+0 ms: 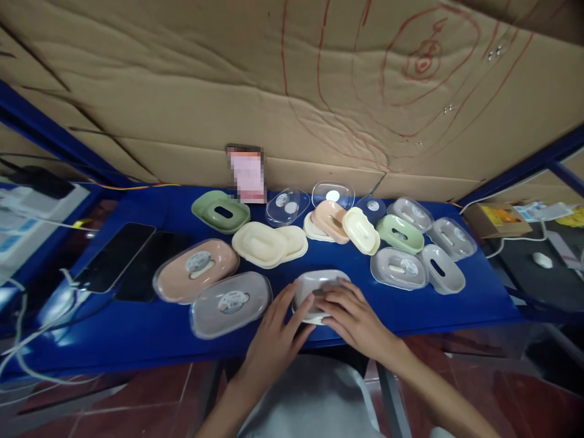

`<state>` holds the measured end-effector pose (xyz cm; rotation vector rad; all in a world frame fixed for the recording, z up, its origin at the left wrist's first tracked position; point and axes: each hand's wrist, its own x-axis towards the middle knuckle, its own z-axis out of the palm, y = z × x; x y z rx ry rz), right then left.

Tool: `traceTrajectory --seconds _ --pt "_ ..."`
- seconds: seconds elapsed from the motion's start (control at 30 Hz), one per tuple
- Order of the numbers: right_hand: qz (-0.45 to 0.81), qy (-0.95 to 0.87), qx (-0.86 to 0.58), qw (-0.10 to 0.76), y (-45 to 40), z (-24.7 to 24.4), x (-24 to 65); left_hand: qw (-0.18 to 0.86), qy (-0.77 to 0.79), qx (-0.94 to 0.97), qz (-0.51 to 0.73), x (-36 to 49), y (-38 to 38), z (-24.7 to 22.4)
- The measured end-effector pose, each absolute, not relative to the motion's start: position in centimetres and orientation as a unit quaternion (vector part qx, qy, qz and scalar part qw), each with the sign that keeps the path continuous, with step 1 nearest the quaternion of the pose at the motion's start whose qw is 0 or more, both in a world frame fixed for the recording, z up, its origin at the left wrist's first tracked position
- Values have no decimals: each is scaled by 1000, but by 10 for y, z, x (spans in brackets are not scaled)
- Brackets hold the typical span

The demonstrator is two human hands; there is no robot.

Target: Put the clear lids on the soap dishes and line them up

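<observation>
At the front edge of the table, both my hands are around a grey soap dish (319, 278) with a clear lid and a pale rim at its bottom. My left hand (283, 319) grips its left side, thumb over the near top edge. Over the right part of the lid lie the bent fingers of my right hand (351, 313), partly hiding the dish. To the left sit a lidded grey soap dish (232, 304) and a lidded pink soap dish (198, 271). Cream trays (262, 243) lie just beyond my left hand.
Green dishes (221, 212), a pink base (332, 220), clear lids (287, 207) and several grey dishes (399, 267) spread over the blue table (337, 258). A phone (116, 258) lies at left; another phone (249, 175) leans on the cardboard wall (182, 91).
</observation>
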<state>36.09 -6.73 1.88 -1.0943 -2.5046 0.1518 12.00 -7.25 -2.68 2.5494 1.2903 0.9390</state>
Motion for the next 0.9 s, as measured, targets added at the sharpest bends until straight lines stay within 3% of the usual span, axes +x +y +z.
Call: traceTrajectory --seconds 0.2,0.37,0.47,0.57,0.67,0.9 --pt "37 -903 -394 170 -87 -1 361 84 383 879 272 120 -69 -29" --pt "150 -884 -389 210 -57 14 375 80 392 878 263 123 -68 -24" --pt "58 -838 -496 221 -10 22 379 79 410 863 286 124 -71 -21" --pt "-37 -767 -622 153 36 23 381 89 424 845 315 124 -75 -21" --pt "-38 -751 -650 112 62 25 392 96 426 839 326 124 -77 -22" --pt "-38 -735 -662 140 117 56 409 89 428 838 325 127 -73 -22"
